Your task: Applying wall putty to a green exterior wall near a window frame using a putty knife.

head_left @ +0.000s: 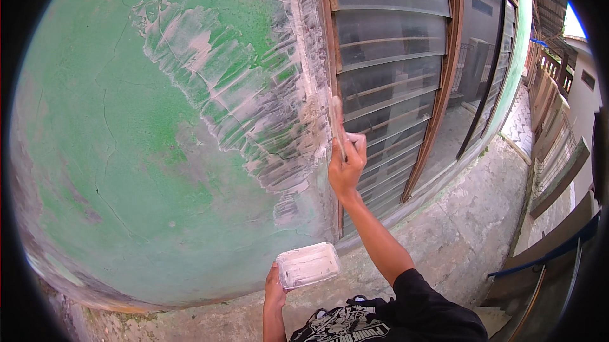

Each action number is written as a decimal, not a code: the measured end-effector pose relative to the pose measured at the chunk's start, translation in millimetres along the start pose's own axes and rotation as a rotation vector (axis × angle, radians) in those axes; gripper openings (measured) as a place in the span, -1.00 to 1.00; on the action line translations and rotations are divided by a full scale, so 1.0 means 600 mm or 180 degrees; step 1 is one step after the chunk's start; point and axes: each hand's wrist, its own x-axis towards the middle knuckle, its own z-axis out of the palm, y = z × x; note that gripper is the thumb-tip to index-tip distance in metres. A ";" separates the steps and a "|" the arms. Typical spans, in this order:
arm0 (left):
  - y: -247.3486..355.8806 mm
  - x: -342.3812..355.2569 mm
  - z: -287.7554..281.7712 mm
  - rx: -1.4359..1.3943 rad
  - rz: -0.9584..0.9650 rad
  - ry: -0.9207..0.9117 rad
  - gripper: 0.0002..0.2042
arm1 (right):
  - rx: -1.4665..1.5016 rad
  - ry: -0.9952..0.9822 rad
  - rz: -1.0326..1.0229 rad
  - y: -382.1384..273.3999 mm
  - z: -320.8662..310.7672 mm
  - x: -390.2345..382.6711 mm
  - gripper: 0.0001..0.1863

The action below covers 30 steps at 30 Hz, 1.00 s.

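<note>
My left hand (275, 287) is closed on the near left edge of a shallow rectangular plastic tub (309, 266) with pale pinkish-white filler paste in it. Higher up, my right hand (347, 163) grips a paste-smeared putty knife (337, 117), its blade end pointing up along the wooden window frame. The knife lies at the edge where the green wall (114, 152) meets the frame; whether the blade touches the wall is hard to tell. Ridged streaks of pale filler (235, 98) spread over the wall to the left of my right hand, thickest beside the frame.
A louvred glass window (390, 57) in a brown wooden frame (438, 88) stands right of the wall. Fine cracks run through the green paint. Below lies a concrete floor (463, 215). At the far right are a low wall, a gate-like mesh and a blue-edged object (545, 254).
</note>
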 end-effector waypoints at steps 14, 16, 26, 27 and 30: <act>-0.010 -0.010 0.019 -0.0061 0.0002 0.0075 -0.50 | 0.0029 -0.0233 -0.0182 0.021 0.014 -0.078 -0.53; -0.013 -0.013 0.016 -0.0041 0.0001 0.0116 -0.50 | -0.0036 -0.0151 -0.0164 0.025 0.014 -0.083 -0.52; -0.012 -0.023 0.019 0.0145 -0.0028 0.0199 -0.47 | 0.0164 -0.0188 -0.0029 0.025 0.061 -0.134 -0.28; -0.012 -0.025 0.018 0.0157 -0.0042 0.0200 -0.47 | 0.0153 -0.0185 -0.0014 0.024 0.061 -0.133 -0.28; -0.012 -0.026 0.015 0.0092 -0.0048 0.0239 -0.47 | 0.0138 -0.0131 -0.0080 0.018 0.063 -0.130 -0.27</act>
